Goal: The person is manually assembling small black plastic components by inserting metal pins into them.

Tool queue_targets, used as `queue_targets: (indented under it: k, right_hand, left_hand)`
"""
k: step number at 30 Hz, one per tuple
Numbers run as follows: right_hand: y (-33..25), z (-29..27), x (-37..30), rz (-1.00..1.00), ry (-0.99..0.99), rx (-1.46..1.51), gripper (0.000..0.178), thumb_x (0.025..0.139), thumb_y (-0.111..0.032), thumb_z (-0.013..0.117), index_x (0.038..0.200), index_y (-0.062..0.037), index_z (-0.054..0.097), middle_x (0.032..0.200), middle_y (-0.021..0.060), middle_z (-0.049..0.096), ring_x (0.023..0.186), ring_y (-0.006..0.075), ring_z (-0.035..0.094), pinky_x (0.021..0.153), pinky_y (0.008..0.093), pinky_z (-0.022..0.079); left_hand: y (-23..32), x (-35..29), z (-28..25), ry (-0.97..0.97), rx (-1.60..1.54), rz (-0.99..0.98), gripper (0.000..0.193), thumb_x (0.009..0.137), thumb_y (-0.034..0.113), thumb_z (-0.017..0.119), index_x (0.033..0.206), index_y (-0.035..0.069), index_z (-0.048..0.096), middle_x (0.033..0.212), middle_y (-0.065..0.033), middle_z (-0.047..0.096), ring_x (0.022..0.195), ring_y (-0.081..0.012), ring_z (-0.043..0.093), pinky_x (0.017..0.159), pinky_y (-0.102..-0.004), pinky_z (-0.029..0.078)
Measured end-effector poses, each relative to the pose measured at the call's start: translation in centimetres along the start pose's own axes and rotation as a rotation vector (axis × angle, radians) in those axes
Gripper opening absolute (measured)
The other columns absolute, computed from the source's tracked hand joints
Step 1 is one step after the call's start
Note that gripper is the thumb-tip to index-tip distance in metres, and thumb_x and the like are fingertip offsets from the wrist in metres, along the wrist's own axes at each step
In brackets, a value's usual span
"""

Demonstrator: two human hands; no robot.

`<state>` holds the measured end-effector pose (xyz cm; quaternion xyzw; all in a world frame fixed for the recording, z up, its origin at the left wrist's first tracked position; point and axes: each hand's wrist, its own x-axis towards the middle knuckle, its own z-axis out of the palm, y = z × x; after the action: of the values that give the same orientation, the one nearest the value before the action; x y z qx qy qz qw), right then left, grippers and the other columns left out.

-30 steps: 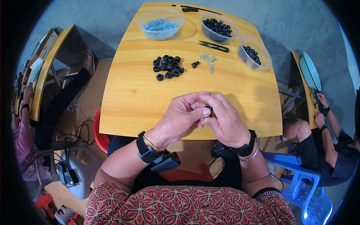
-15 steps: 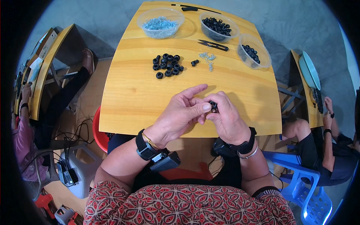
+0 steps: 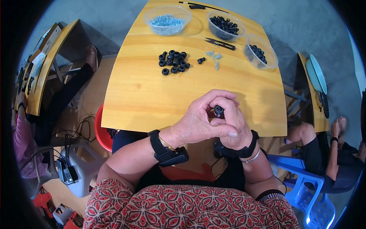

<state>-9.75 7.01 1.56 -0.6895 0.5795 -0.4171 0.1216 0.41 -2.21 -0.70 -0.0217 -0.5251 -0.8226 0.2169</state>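
A pale wooden table (image 3: 141, 99) stands before a grey-blue wall (image 3: 282, 23), with both of the person's hands over its near edge. Between them a small black ring-ended fitting (image 3: 219, 111) shows its round opening upward, above the tabletop. The right hand (image 3: 237, 129) is closed on it, index finger curled round its far side and thumb on its near side. The left hand (image 3: 198, 118) is cupped against the right, its fingers arched over beyond the right knuckles and its thumb laid straight across the right hand; whether it also presses the fitting cannot be told. Both wrists are bent inward, and the forearms come up from the lower edge, converging. A black strap (image 3: 157, 147) and a gold bangle (image 3: 166, 143) circle the left wrist; the right has a black strap too, and a silver bangle (image 3: 253, 157).

Beyond the hands, a cluster of black fittings (image 3: 174, 62) lies left of a small black piece (image 3: 201, 60) and scattered clear bits (image 3: 215, 57). Dark thread snips (image 3: 221, 44) lie behind these. Farther out sit three clear plastic bowls (image 3: 273, 57): one with pale-blue bits (image 3: 166, 20), two with black parts (image 3: 224, 26). A red tub (image 3: 102, 129) is down by the table's left, a blue plastic chair (image 3: 305, 183) at lower right, and a co-worker sits on either side.
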Motion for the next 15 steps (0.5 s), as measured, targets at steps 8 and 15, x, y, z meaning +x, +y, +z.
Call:
queue_targets:
  k: [8, 15]
  right_hand:
    - [-1.3, -0.4, 0.2, -0.028, 0.023, -0.063, 0.03, 0.077, -0.012, 0.059, 0.1, -0.0014, 0.043, 0.08, 0.0137, 0.057, 0.072, 0.0313, 0.058, 0.064, 0.0353, 0.045]
    - [-1.9, -0.2, 0.5, -0.07, 0.07, -0.103, 0.027, 0.073, -0.009, 0.062, 0.093, -0.0013, 0.046, 0.078, 0.0125, 0.057, 0.068, 0.0304, 0.058, 0.063, 0.0354, 0.045]
  left_hand:
    - [0.3, -0.3, 0.8, 0.062, 0.117, 0.116, 0.058, 0.06, 0.025, 0.08, 0.106, 0.004, 0.05, 0.095, -0.0037, 0.056, 0.09, -0.0113, 0.052, 0.081, -0.0265, 0.043]
    - [-0.2, -0.7, 1.0, 0.081, 0.12, 0.177, 0.053, 0.061, 0.024, 0.08, 0.102, 0.004, 0.051, 0.092, -0.0027, 0.056, 0.088, -0.0099, 0.051, 0.079, -0.025, 0.042]
